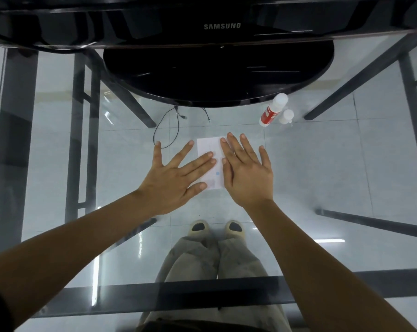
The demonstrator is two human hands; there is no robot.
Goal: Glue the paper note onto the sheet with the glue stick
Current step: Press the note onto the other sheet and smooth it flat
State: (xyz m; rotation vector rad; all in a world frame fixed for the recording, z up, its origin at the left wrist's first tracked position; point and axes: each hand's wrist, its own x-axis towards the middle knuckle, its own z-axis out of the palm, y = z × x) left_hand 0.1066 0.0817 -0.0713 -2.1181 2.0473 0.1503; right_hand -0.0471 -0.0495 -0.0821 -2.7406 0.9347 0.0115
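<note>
A white paper sheet [208,147] lies on the glass table in the middle of the view. My left hand [176,178] lies flat with spread fingers, its fingertips resting on the sheet's left part. My right hand [247,174] lies flat over the sheet's right part and hides it. I cannot tell the note apart from the sheet. A glue stick [273,110] with a red and white label and a white cap lies on the table to the upper right, apart from both hands. A small white cap [287,116] stands beside it.
A black Samsung monitor with a wide oval stand [217,75] fills the far side of the glass table [322,164]. Through the glass I see dark table legs, a black cable [169,125], the tiled floor and the person's legs and shoes.
</note>
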